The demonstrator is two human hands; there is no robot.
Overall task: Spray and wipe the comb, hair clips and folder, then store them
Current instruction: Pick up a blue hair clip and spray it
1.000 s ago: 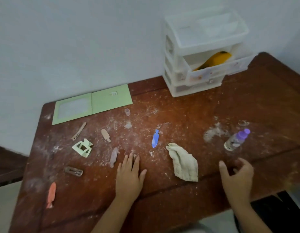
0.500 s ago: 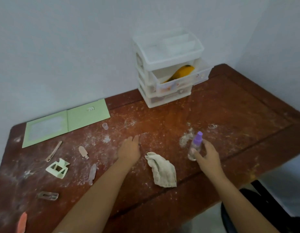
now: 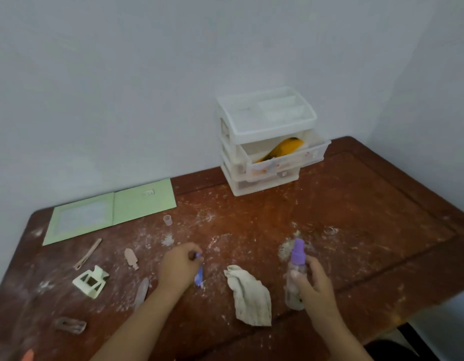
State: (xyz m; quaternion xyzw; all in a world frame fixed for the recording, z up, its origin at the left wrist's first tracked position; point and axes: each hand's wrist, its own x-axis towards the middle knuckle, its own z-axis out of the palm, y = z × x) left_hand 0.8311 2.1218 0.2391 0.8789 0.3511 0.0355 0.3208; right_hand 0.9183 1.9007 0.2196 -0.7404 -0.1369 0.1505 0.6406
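**Passage across the table**

Open, dusty wood (image 3: 368, 230) is seen right of the spray bottle (image 3: 295, 274). The left half is crowded by scattered clips (image 3: 131, 258) and the folder (image 3: 111, 212). The back is blocked by the drawer unit (image 3: 267, 142), its drawer (image 3: 285, 162) pulled out. The cloth (image 3: 251, 298) lies between the hands.

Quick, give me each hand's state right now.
Left hand: fingers curled round the blue hair clip, which is still near the table.
Right hand: grips the spray bottle, held upright.

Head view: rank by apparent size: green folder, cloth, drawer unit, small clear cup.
1-2. Drawer unit and green folder: too close to rank.
3. Cloth.
4. Small clear cup.
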